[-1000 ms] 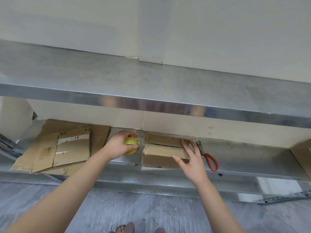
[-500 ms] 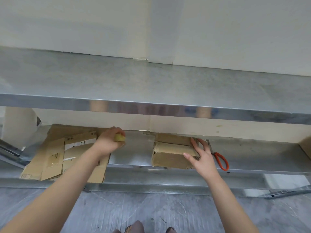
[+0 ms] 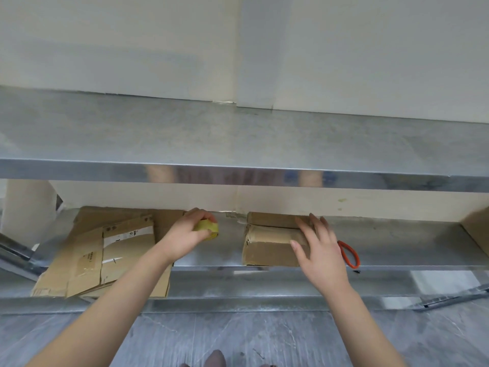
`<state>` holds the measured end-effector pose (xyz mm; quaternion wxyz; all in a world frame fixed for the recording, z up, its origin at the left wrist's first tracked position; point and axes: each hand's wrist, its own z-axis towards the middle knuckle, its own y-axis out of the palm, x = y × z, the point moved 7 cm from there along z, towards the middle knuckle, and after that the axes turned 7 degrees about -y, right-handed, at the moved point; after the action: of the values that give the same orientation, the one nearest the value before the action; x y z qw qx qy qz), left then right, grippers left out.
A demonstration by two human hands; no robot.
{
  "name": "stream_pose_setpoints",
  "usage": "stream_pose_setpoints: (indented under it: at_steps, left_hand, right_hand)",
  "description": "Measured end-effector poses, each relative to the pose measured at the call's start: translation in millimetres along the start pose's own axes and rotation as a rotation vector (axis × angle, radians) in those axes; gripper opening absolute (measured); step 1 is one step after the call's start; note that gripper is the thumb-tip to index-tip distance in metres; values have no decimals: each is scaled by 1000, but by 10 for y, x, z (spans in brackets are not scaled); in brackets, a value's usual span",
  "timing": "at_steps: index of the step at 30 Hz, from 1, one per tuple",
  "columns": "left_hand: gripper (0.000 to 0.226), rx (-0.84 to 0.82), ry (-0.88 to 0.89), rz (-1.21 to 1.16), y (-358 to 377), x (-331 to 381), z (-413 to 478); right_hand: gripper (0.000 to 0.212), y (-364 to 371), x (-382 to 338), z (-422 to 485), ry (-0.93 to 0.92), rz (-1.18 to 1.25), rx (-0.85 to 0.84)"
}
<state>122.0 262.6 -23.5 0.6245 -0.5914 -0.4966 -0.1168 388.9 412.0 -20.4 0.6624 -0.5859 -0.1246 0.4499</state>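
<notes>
cardboard box [image 3: 264, 247] sits on the lower metal shelf [image 3: 397, 241], a little right of the middle from where i watch, its front face close to the shelf's front edge and its top creased and worn. the right hand [image 3: 321, 246] lies flat on the box's right end, fingers straight and spread, thumb stretched out to the left; it rests there and grasps nothing. this hand is slightly blurred. the left hand [image 3: 185, 234] is curled round a yellow tape roll [image 3: 209, 229], fingers over its top, holding it over the bare shelf to the left of the box and clearly apart from it. i cannot tell whether the roll touches the shelf. orange-handled scissors [image 3: 350, 254] lie on the shelf just beside the box's right end, mostly hidden behind the right hand, with only 1 handle loop showing. flattened cardboard sheets [image 3: 119, 242] are stacked at the shelf's left end, partly under the left forearm and hanging over the front edge. another cardboard piece [image 3: 476, 229] stands at the far right. the upper shelf [image 3: 238, 139] spans the view above the 2 hands, against a pale wall [image 3: 370, 49]. grey floor [image 3: 238, 335] lies below
</notes>
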Motion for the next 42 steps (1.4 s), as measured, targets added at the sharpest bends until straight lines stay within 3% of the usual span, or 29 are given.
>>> stream_pose_setpoints:
  at_steps: [4,7,13,17,23,26,28,34,36,40,42]
  left_hand:
    - [21,25,97,36,-3,142,-67]
    - [23,32,180,49,16,252,-150]
    - [23,55,295,99,-12,389,-372]
    - [22,13,265,130,-85,263,-463]
    - [25,-21,252,154,-70,97,-531]
    - [44,-5,215,139,-71,-5,-524]
    - [59,14,130,95,-80,-135,-501]
    - [55,39,67,219,-50,-447,-409]
    - [56,28,79,251,-25,-486,-394]
    - [44,-3,183,288,66,-512,-416]
    - [41,-21,199,284,100,-581,-403]
  right_hand:
    - [45,-25,-504,-59,-210,-122,42]
    - [47,120,-936,-70,-284,-68,-5]
    - [36,474,-1362,56,-41,364,-72]
    - [22,647,-1411,86,89,659,-79]
    - [7,735,-1489,47,65,617,14]
    - [5,779,-1519,34,39,595,24]
    - [6,812,-1511,39,45,603,12]
    - [9,992,-1734,-60,-41,614,-113]
    - [11,1061,-1715,-106,12,667,-106]
    - [25,1183,-1440,-67,344,913,-95]
    - [27,1214,-1375,-10,422,981,-119]
